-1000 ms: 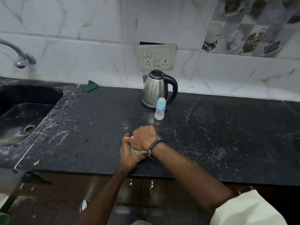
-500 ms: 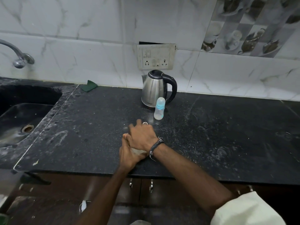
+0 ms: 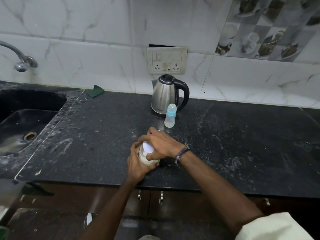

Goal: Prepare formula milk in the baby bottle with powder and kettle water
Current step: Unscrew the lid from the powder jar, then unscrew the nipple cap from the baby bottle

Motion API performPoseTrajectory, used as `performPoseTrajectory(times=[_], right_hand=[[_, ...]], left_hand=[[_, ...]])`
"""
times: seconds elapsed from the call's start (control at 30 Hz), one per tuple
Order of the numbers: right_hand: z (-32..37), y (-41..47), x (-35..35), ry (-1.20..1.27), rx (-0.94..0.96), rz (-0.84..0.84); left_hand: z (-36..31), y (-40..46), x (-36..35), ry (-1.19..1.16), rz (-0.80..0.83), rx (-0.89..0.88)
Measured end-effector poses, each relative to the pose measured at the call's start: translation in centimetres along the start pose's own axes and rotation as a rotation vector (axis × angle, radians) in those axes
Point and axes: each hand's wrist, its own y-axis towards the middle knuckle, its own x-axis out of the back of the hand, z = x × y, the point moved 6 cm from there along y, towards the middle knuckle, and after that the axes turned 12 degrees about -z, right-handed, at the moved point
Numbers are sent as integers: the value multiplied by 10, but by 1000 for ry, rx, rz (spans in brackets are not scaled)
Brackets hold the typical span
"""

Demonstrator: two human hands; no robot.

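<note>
Near the counter's (image 3: pixel 242 153) front edge, left hand (image 3: pixel 136 165) wraps the powder jar (image 3: pixel 147 159), right hand (image 3: pixel 162 144) clamps its white lid (image 3: pixel 148 147): twist level.

The countertop (image 3: pixel 242 135) was black speckled stone, dull and dusted with pale streaks, and the sink (image 3: pixel 26 129) beside it looked the same dark matt stone. The wall tiles (image 3: pixel 86 49) were glossy white marble-look. The kettle (image 3: pixel 164 96) had a brushed steel body with a shiny black plastic handle and lid. The baby bottle (image 3: pixel 170 116) was cloudy translucent plastic. The jar (image 3: pixel 147 156) in the hands looked clear, with a smooth white lid (image 3: pixel 147 147). The tap (image 3: pixel 20 61) was polished metal, the scrub pad (image 3: pixel 95 90) rough green fibre
</note>
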Motion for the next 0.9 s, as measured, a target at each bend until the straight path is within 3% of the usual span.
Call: performPoseTrajectory(times=[0.17, 0.33, 0.53, 0.9], right_hand=[[-43, -33, 1, 293, -173, -191], [-74, -75, -11, 368, -362, -304], [-90, -102, -63, 312, -501, -127], [-82, -102, -100, 225, -366, -88]], left_hand=[[2, 1, 0, 27, -24, 0], [2, 0, -1, 38, -26, -7], [-1, -1, 1, 49, -33, -18], [-4, -3, 1, 44, -39, -14]])
